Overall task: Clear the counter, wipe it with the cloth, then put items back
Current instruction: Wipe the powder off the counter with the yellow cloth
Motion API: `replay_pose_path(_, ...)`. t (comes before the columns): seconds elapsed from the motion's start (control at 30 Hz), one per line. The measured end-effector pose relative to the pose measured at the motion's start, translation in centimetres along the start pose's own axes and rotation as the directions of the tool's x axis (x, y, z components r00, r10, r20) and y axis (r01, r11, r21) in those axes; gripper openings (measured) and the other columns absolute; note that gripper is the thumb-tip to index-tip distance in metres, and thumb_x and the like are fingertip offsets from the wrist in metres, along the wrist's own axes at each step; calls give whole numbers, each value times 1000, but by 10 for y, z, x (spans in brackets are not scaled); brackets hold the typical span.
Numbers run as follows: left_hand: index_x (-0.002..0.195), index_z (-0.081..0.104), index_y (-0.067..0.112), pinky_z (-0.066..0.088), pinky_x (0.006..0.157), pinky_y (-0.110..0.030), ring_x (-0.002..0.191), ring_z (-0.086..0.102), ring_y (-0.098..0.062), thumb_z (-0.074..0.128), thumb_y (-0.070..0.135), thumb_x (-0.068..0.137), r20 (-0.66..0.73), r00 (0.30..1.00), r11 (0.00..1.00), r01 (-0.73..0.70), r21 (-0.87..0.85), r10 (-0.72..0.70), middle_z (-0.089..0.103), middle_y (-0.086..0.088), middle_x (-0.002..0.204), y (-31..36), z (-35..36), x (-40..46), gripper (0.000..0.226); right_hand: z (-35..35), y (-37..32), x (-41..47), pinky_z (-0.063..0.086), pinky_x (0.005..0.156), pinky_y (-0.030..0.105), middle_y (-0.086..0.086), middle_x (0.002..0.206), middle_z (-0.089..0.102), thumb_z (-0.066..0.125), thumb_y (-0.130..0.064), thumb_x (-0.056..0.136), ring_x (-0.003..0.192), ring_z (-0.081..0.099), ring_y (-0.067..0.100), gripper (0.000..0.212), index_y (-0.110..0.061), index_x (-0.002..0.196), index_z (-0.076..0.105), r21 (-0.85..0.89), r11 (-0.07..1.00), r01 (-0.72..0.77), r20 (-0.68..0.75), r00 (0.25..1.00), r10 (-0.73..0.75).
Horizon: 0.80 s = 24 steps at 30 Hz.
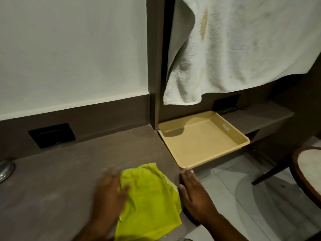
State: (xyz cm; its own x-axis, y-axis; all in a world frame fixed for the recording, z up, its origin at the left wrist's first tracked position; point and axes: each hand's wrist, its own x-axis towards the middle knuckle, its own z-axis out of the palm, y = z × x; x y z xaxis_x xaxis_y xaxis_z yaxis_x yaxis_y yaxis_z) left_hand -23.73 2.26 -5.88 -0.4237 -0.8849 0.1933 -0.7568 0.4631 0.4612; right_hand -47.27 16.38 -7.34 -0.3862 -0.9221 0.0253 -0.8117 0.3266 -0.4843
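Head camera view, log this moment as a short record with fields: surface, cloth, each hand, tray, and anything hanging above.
surface: brown counter
cloth: yellow-green cloth lying on the counter near its right edge
left hand: blurred, flat on the cloth's left side
right hand: open, at the counter's right edge beside the cloth
tray: beige tray, empty, on the lower shelf
above: white towel hanging over the tray

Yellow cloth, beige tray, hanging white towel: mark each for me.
yellow cloth [149, 200]: head view, middle of the fabric on the counter.
beige tray [199, 141]: head view, bare inner floor.
white towel [243, 49]: head view, middle of the hanging sheet.
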Motion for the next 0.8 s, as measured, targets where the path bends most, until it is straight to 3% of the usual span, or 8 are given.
replay_pose_path(0.07, 127, 61, 11, 28, 112, -43, 135, 42, -40, 30, 68, 85, 71, 984, 986, -166, 20, 165, 49, -17, 143, 61, 40, -3, 77, 2, 9, -1, 8, 114, 15, -7, 161, 12, 35, -29, 102, 150, 8, 10, 52, -23, 152, 24, 7, 1000, -10, -12, 1000, 10)
replay_pose_path(0.13, 142, 44, 20, 14, 117, -48, 145, 23, -35, 34, 71, 81, 208, 972, 988, -127, 92, 106, 32, -10, 155, 90, 59, -2, 81, 7, 14, 1, 10, 114, 14, -5, 159, 17, 41, -18, 99, 149, 13, 12, 52, -21, 150, 30, -18, 1000, -6, -12, 1000, 5)
replay_pose_path(0.27, 141, 46, 23, 11, 110, -50, 140, 37, -33, 36, 73, 81, 214, 970, 965, -164, 203, 119, 44, -9, 149, 47, 69, 2, 78, 19, 6, 20, 19, 113, 23, 7, 155, 32, 52, -5, 92, 145, 28, 21, 50, -14, 142, 47, -59, 998, -22, -31, 999, 20)
replay_pose_path(0.33, 147, 35, 24, 3, 113, -49, 145, 25, -32, 32, 73, 83, 192, 972, 963, -173, 205, 134, 35, -10, 154, 18, 61, 11, 81, 25, -5, 30, 20, 116, 29, 11, 155, 33, 52, -3, 90, 145, 29, 25, 52, -12, 141, 48, -127, 992, -23, 14, 1000, 25)
replay_pose_path(0.43, 153, 10, 22, -15, 116, -44, 150, -1, -28, 22, 79, 79, 126, 990, 966, -90, 241, 61, 9, -10, 162, -43, 40, 36, 94, 46, -43, 55, 19, 120, 41, 10, 157, 32, 48, -11, 92, 147, 24, 28, 51, -15, 143, 46, -245, 970, 4, 57, 998, 11)
replay_pose_path(0.5, 153, 8, 18, -16, 116, -44, 150, -6, -27, 18, 83, 75, 68, 997, 959, 24, 283, -45, 5, -9, 162, -85, 23, 52, 102, 61, -76, 73, 13, 121, 44, 5, 160, 24, 41, -20, 95, 150, 17, 25, 51, -21, 146, 39, -319, 947, 26, 92, 996, 4)
replay_pose_path(0.63, 150, 22, 22, -8, 117, -51, 149, 2, -31, 17, 86, 70, 37, 981, 922, 167, 349, -191, 13, -6, 162, -155, -6, 82, 102, 90, -135, 113, 7, 118, 55, -1, 163, 9, 23, -45, 100, 151, 4, 23, 54, -29, 151, 21, -337, 941, 23, 149, 988, 29)
replay_pose_path(0.8, 149, 24, 27, 4, 115, -58, 147, 13, -33, 20, 86, 71, -28, 953, 862, 285, 420, -301, 19, -3, 161, -219, -27, 126, 99, 109, -144, 132, -4, 118, 58, -4, 164, -5, 3, -61, 89, 150, -8, 22, 68, -36, 152, 6, -334, 942, -15, 143, 987, 67)
